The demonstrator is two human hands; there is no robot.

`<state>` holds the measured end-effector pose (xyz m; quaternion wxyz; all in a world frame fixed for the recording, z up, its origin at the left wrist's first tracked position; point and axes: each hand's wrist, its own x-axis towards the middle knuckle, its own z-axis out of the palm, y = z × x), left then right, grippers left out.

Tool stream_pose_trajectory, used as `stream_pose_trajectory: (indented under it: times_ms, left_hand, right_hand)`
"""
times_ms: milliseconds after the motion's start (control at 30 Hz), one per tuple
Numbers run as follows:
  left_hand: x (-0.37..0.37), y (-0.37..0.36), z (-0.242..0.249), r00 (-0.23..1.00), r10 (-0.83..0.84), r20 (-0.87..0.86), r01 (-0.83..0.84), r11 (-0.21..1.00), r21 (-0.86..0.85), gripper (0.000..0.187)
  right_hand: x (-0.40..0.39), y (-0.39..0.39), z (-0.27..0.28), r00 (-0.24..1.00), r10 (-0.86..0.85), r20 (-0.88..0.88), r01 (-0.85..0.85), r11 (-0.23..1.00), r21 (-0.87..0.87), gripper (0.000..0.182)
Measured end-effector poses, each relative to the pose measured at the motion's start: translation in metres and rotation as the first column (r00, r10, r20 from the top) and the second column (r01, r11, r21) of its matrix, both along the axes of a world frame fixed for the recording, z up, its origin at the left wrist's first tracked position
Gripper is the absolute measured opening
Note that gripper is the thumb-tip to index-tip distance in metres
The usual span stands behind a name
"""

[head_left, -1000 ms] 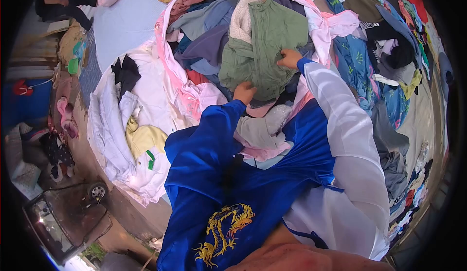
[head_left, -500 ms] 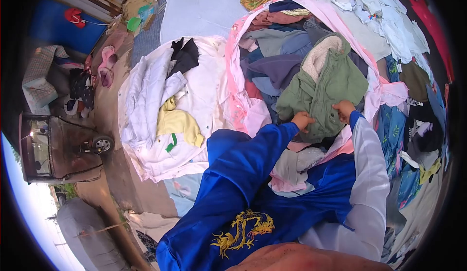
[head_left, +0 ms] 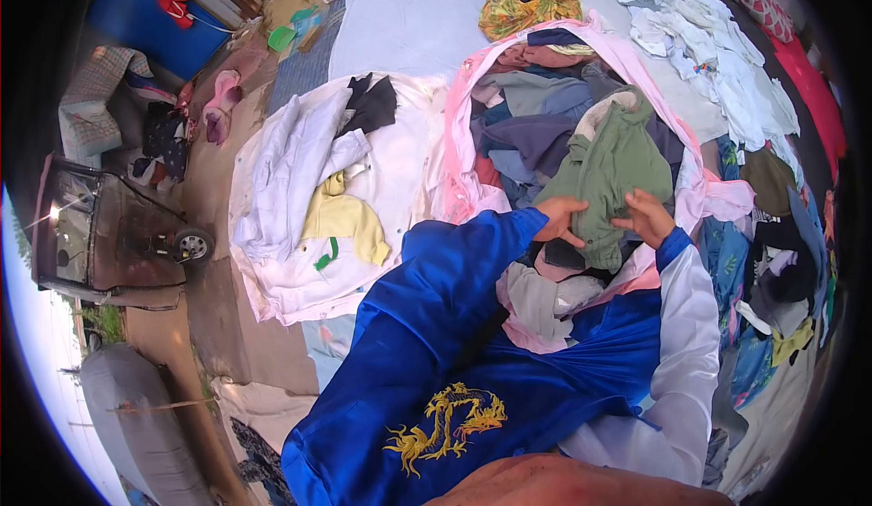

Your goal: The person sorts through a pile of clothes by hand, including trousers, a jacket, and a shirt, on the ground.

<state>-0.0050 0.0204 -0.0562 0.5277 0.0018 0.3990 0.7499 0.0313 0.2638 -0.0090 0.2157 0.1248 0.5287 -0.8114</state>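
A green jacket [head_left: 618, 165] with a pale fleece lining at its top lies on a heap of dark clothes [head_left: 527, 143]. My left hand [head_left: 560, 219] is at the jacket's lower left edge, thumb and fingers spread. At the lower right edge is my right hand [head_left: 648, 218], its thumb and fingers also apart. Both appear to touch the jacket without gripping it. A pink sheet [head_left: 461, 165] surrounds the heap. Just below my hands is a light grey garment [head_left: 536, 302].
On the left, a white sheet [head_left: 400, 161] bears a lavender jacket [head_left: 282, 174], a yellow garment [head_left: 350, 220] and a black cloth [head_left: 372, 104]. A yellow patterned bundle [head_left: 527, 8] sits beyond the heap. Pale clothes [head_left: 699, 43] and dark garments [head_left: 786, 243] lie right. A vehicle [head_left: 118, 233] stands far left.
My fingers have spread from their closed hold on the green jacket. The jacket's upper part has folded over, covering more of the fleece lining. The view has shifted slightly.
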Motion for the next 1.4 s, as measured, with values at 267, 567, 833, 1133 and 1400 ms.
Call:
stream_pose_trajectory:
  times_ms: [267,567,833,1133,1400]
  left_hand:
    - [0.016,-0.013,0.025,0.858,0.051,-0.511,-0.247,0.913,-0.324,0.030]
    - [-0.107,-0.227,0.165,0.465,0.547,-0.696,-0.812,0.576,-0.090,0.022]
    - [-0.092,-0.591,0.228,-0.059,0.706,-0.706,-0.998,-0.044,0.039,0.030]
    - [-0.032,-0.244,0.100,0.451,0.460,-0.765,-0.871,0.414,-0.264,0.027]
    - [0.014,-0.036,0.069,0.449,-0.332,-0.830,-0.364,0.780,-0.509,0.032]
  right_hand:
    - [0.004,-0.002,0.020,0.976,0.217,0.032,-0.211,0.888,0.407,0.032]
    - [-0.033,0.032,0.033,0.962,-0.182,-0.201,0.247,0.896,0.369,0.026]
    - [-0.071,0.071,-0.018,0.960,-0.203,-0.190,0.277,0.762,0.585,0.025]
    - [-0.127,0.043,-0.112,0.982,-0.188,0.001,0.110,0.581,0.807,0.047]
    - [-0.178,0.031,-0.158,0.890,-0.444,-0.103,0.429,0.738,0.522,0.066]
